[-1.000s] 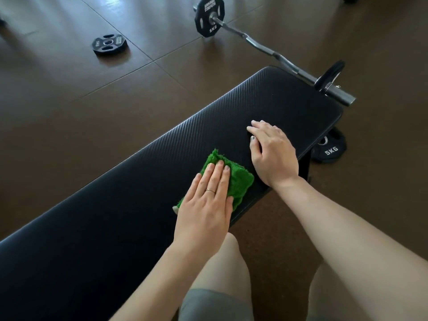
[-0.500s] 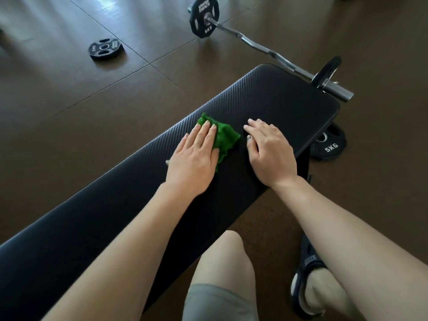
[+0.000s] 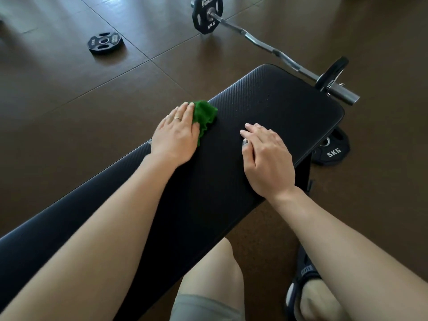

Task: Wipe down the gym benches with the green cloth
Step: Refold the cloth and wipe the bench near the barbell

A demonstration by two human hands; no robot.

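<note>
A long black padded gym bench (image 3: 273, 107) runs from the lower left to the upper right. My left hand (image 3: 174, 135) lies flat with straight fingers on the bunched green cloth (image 3: 205, 115), pressing it onto the bench's far edge. Part of the cloth is hidden under the palm. My right hand (image 3: 266, 156) rests flat on the bench top to the right of the cloth, fingers spread and holding nothing.
A curl bar (image 3: 266, 46) with 5 kg plates lies on the brown floor beyond the bench's end. A loose plate (image 3: 105, 42) sits at the upper left, another plate (image 3: 332, 149) under the bench's right end. My knee (image 3: 215, 274) and sandalled foot (image 3: 305, 290) are below.
My left hand has slid the green cloth across the bench from its near edge to its far edge. My right hand has stayed in place on the bench top.
</note>
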